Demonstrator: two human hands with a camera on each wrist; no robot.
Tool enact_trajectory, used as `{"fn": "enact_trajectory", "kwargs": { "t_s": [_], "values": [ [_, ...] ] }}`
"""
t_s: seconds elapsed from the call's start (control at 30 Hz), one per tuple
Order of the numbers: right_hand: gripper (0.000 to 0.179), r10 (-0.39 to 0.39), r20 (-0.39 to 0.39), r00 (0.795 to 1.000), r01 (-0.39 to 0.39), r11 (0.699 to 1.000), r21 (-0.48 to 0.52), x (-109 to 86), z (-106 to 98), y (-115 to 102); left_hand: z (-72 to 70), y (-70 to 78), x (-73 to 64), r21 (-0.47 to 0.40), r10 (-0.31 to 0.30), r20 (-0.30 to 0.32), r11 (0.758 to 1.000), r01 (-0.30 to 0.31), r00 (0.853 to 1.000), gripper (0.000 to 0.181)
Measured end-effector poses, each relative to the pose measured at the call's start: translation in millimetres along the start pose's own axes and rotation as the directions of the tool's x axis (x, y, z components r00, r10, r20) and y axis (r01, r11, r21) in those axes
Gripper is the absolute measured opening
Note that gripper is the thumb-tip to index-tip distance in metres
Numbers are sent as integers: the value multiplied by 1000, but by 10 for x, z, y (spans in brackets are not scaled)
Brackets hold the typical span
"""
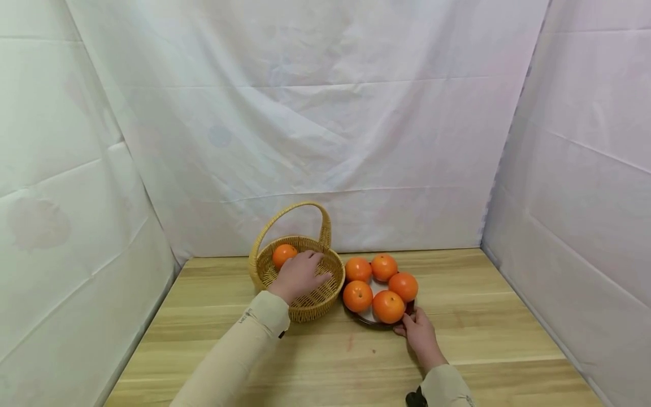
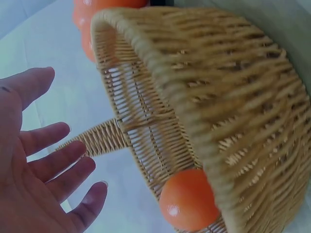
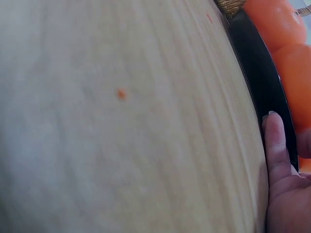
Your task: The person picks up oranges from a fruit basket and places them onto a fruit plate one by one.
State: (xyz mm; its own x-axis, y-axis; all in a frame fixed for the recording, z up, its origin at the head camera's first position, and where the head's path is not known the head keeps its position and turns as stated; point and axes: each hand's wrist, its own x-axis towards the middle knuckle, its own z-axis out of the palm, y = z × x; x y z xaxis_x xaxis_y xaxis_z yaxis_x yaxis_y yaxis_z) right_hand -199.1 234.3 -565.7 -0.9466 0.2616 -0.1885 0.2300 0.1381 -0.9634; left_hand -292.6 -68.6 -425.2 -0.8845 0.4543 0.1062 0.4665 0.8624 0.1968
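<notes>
My left hand (image 1: pixel 300 275) hovers over a woven wicker basket (image 1: pixel 312 312), fingers spread and nothing in its grasp. In the left wrist view the palm and fingers (image 2: pixel 80 174) stand apart from the basket (image 2: pixel 233 92). One orange (image 1: pixel 284 255) lies inside the basket at its left back. My right hand (image 1: pixel 420 334) holds the near right rim of a dark plate (image 1: pixel 377 286) with a pale middle. The right wrist view shows fingers (image 3: pixel 276 145) along the outside of the plate's black wall (image 3: pixel 257 68). Several oranges (image 1: pixel 389 307) sit in a ring on the plate.
The basket's tall arched handle (image 1: pixel 325 226) rises at the back. Basket and plate stand side by side on a wood-grain table (image 1: pixel 346 367). White cloth (image 1: pixel 325 130) hangs behind and on both sides. A small reddish spot (image 3: pixel 121 93) marks the tabletop.
</notes>
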Motion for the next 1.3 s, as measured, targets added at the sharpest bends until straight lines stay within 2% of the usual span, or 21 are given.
{"fn": "enact_trajectory", "kwargs": {
  "t_s": [0.43, 0.63, 0.97, 1.17, 1.3],
  "values": [
    [49, 0, -5, 1000, 0, 1000, -25, -25, -8, -30, -151, -208, 127, 5, -57, 27, 998, 57, 998, 61],
    [50, 8, -5, 1000, -8, 1000, -26, -30, -12, -21, -193, -309, 210, -27, -94, 39, 995, 95, 995, 62],
    [51, 9, -2, 1000, -9, 1000, -20, -17, 0, -38, -179, -480, 296, -139, -226, 93, 961, 237, 970, 67],
    [50, 14, -3, 1000, -14, 1000, 2, -5, 2, -18, -78, -600, 370, -160, -268, 106, 946, 283, 957, 65],
    [50, 11, -14, 1000, -11, 1000, 5, 3, 5, -24, -72, -658, 410, -157, -289, 127, 939, 307, 949, 63]
  ]
}}
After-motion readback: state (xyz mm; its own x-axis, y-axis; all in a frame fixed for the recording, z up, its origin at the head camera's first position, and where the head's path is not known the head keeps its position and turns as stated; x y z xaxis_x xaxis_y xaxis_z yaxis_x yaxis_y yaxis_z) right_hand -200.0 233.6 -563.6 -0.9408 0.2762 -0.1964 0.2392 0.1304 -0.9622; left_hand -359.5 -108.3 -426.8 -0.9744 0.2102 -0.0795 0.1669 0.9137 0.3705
